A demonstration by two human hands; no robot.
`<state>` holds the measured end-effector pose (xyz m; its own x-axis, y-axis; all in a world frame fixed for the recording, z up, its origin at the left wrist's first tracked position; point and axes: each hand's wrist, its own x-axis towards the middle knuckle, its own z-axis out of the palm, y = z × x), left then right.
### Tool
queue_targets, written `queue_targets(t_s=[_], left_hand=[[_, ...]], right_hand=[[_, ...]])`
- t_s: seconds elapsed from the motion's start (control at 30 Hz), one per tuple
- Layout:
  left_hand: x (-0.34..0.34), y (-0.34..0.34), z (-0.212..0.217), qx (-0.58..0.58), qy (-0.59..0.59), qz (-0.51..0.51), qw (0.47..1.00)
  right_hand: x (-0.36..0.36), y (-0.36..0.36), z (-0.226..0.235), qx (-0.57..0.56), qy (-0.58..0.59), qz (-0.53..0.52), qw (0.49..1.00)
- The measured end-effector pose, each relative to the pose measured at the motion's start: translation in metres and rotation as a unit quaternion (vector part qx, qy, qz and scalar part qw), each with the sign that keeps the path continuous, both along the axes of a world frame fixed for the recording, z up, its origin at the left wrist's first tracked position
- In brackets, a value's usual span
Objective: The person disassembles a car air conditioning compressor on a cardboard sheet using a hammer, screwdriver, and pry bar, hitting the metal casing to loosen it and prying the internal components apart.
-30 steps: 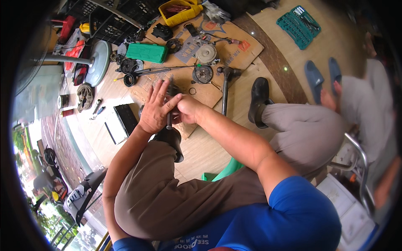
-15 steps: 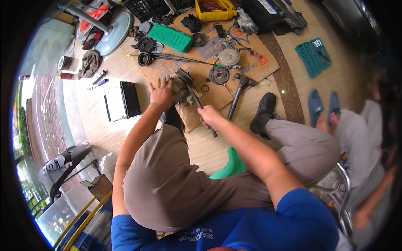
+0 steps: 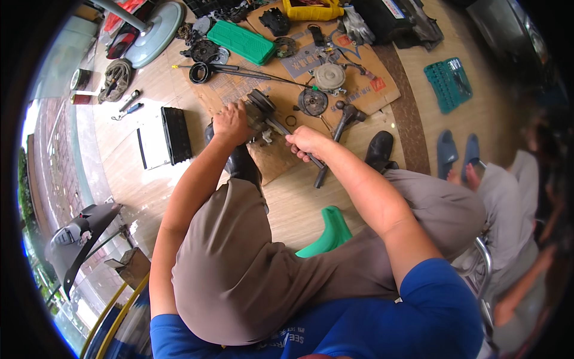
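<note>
A grey metal machine part (image 3: 256,124) with a dark round pulley-like disc (image 3: 261,100) on top stands at the near edge of the cardboard. My left hand (image 3: 232,124) lies on its left side, fingers curled over it. In my right hand (image 3: 306,142) is a long dark metal bar (image 3: 277,125), gripped in a closed fist. The bar's far end meets the part beneath the disc; the exact contact is too small to tell. Just right of my fist lies a hammer (image 3: 347,116), its handle partly hidden by my right forearm.
Oily parts, a green case (image 3: 241,42) and a round metal cover (image 3: 329,77) lie on the cardboard (image 3: 382,96). Left of my feet stands a black-and-white box (image 3: 176,136). A teal tool case (image 3: 448,85) and a seated person's blue slippers (image 3: 447,154) are at the right.
My right hand has moved slightly up and right, and the bar now slants more to the right. My left fingers have drawn together on the part. The whole view has shifted slightly.
</note>
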<state>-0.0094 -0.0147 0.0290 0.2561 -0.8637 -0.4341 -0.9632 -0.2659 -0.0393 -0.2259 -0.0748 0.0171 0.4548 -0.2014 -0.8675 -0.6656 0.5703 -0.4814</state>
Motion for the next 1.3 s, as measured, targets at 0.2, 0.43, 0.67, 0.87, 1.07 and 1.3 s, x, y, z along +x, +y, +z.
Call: queue_targets(t_s=[0.2, 0.43, 0.67, 0.87, 1.07, 1.3], left_hand=[[-0.013, -0.006, 0.002, 0.013, -0.002, 0.040, 0.999], [-0.003, -0.007, -0.008, -0.041, -0.022, -0.010, 0.999], [0.001, -0.003, -0.015, -0.054, -0.013, -0.055, 0.997], [0.011, 0.003, -0.021, -0.047, -0.006, -0.044, 0.998], [0.008, -0.001, -0.013, -0.053, 0.003, -0.043, 0.998], [0.009, 0.008, -0.012, -0.071, 0.006, -0.035, 0.997]], right_hand=[[0.014, 0.044, -0.034, -0.059, 0.010, -0.110, 0.992], [0.016, 0.021, -0.011, 0.020, -0.007, -0.045, 0.999], [0.030, 0.088, -0.046, -0.319, 0.028, -0.036, 0.947], [0.033, 0.073, -0.022, -0.197, 0.052, -0.081, 0.976], [0.011, 0.054, -0.037, -0.079, -0.001, -0.092, 0.993], [0.007, 0.050, -0.034, -0.004, -0.011, -0.091, 0.996]])
